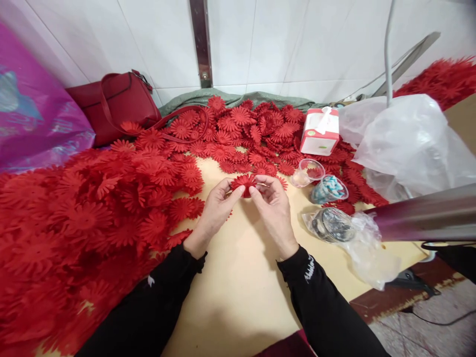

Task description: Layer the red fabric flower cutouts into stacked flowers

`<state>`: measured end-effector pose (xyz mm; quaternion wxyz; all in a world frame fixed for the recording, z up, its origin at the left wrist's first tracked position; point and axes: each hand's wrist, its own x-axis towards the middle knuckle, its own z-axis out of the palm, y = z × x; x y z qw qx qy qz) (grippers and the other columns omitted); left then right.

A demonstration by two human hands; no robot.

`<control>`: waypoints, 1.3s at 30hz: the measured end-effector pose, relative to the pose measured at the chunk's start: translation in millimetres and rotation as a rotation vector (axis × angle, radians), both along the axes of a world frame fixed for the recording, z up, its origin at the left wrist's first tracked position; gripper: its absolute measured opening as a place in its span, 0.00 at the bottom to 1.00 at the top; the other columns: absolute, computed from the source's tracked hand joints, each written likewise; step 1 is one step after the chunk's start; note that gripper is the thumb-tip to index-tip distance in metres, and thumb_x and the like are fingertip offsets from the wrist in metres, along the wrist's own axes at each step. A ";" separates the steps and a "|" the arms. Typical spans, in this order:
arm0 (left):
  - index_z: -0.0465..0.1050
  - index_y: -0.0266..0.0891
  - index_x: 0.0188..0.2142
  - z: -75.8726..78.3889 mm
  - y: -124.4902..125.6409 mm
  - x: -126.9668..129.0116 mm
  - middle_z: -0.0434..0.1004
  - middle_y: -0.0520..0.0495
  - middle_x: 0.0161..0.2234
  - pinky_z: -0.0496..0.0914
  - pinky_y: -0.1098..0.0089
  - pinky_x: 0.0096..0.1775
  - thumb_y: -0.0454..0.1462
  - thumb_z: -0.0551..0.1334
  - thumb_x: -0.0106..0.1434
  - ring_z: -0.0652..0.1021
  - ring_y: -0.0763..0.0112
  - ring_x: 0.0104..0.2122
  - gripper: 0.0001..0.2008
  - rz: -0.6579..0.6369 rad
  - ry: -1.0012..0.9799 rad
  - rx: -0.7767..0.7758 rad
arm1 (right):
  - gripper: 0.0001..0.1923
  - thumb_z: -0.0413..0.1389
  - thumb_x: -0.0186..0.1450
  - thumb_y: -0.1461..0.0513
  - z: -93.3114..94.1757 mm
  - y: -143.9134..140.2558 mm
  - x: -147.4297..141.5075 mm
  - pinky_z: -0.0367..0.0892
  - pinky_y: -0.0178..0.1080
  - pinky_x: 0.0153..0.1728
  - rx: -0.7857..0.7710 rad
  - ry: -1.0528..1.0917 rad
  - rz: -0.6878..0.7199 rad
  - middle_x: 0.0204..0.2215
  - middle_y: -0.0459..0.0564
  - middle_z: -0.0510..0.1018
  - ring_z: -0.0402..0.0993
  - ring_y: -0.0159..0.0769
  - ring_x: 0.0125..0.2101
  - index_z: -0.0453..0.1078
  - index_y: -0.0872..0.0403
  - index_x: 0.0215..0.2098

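Between my two hands, over the middle of the pale tabletop (238, 267), is a red fabric flower (244, 181) with many narrow petals. My left hand (221, 204) pinches its left side with thumb and fingers. On the opposite side, my right hand (272, 203) grips the edge the same way. Both thumbs press near the flower's front, and the fingers behind it are partly hidden. A large heap of similar red flowers (85, 218) covers the left of the table, and more red flowers (241, 119) lie along the back.
A tissue box (320, 134) stands at the back right. Near it are a clear plastic cup (308, 173) and a cup of blue-white pieces (329, 190). Closer lies a bagged round item (334, 224). A red handbag (115, 106) rests back left; a metallic cylinder (427, 213) juts in from the right.
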<state>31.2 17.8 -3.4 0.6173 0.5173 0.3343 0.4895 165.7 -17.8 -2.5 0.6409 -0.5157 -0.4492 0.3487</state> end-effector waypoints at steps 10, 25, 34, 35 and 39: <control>0.81 0.41 0.42 1.3 -2.2 -1.7 0.82 0.48 0.36 0.74 0.70 0.42 0.49 0.69 0.66 0.78 0.70 0.35 0.15 -0.038 0.059 -0.016 | 0.12 0.70 0.59 0.58 -0.5 4.9 8.3 0.71 0.36 0.39 -0.025 0.161 0.003 0.32 0.42 0.77 0.73 0.31 0.33 0.73 0.51 0.36; 0.77 0.42 0.34 1.9 -1.4 1.0 0.76 0.51 0.28 0.74 0.70 0.40 0.49 0.71 0.63 0.76 0.70 0.33 0.14 -0.006 -0.016 -0.048 | 0.07 0.57 0.72 0.58 8.6 -1.5 9.4 0.69 0.47 0.56 0.163 -0.369 -0.122 0.43 0.52 0.79 0.76 0.41 0.49 0.75 0.50 0.38; 0.77 0.41 0.35 4.2 -3.1 0.6 0.76 0.52 0.28 0.71 0.70 0.37 0.48 0.71 0.64 0.73 0.72 0.30 0.14 -0.002 0.018 -0.051 | 0.11 0.57 0.71 0.53 10.0 -1.4 9.7 0.68 0.40 0.39 0.037 -0.158 -0.159 0.35 0.47 0.75 0.70 0.36 0.34 0.71 0.51 0.37; 0.76 0.41 0.33 3.8 -2.8 0.5 0.74 0.53 0.27 0.71 0.70 0.37 0.48 0.71 0.64 0.73 0.72 0.29 0.14 0.004 0.013 -0.054 | 0.11 0.57 0.72 0.53 10.1 -1.2 10.1 0.67 0.39 0.38 0.032 -0.142 -0.178 0.33 0.45 0.73 0.68 0.35 0.33 0.70 0.51 0.36; 0.75 0.41 0.32 0.5 -0.5 1.4 0.72 0.54 0.26 0.72 0.71 0.39 0.49 0.73 0.62 0.74 0.72 0.31 0.15 0.016 -0.026 -0.059 | 0.12 0.57 0.72 0.52 9.9 -0.5 9.8 0.65 0.39 0.36 0.002 -0.125 -0.184 0.29 0.42 0.70 0.65 0.34 0.30 0.68 0.51 0.35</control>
